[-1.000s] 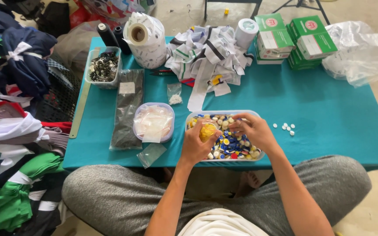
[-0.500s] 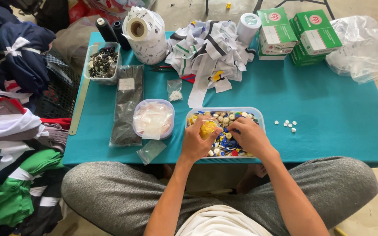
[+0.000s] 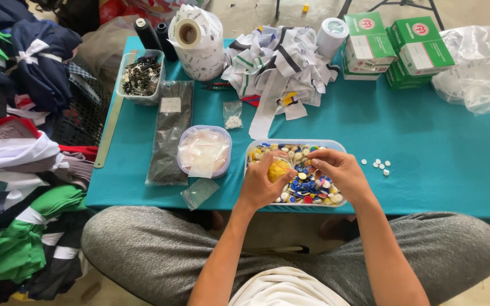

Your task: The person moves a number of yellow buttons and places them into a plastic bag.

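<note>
Both hands sort buttons in the clear tray (image 3: 344, 148): left hand (image 3: 265, 184) cups a yellow bag (image 3: 278, 169), right hand (image 3: 336, 173), at three o'clock, pinches one button.

The right hand (image 3: 338, 173) is drawing closer to the left hand (image 3: 265, 181) over the button tray (image 3: 336, 146), fingertips now nearly meeting.

Both forearms are stretched forward, converging. The left hand (image 3: 265, 184) is curled, knuckles up, fingers closed around something small and yellow. The right hand (image 3: 336, 170) is held just beside it, palm down, its fingertips (image 3: 315, 162) pinched together and pointed toward the left hand. Both wrists are kept low.
</note>
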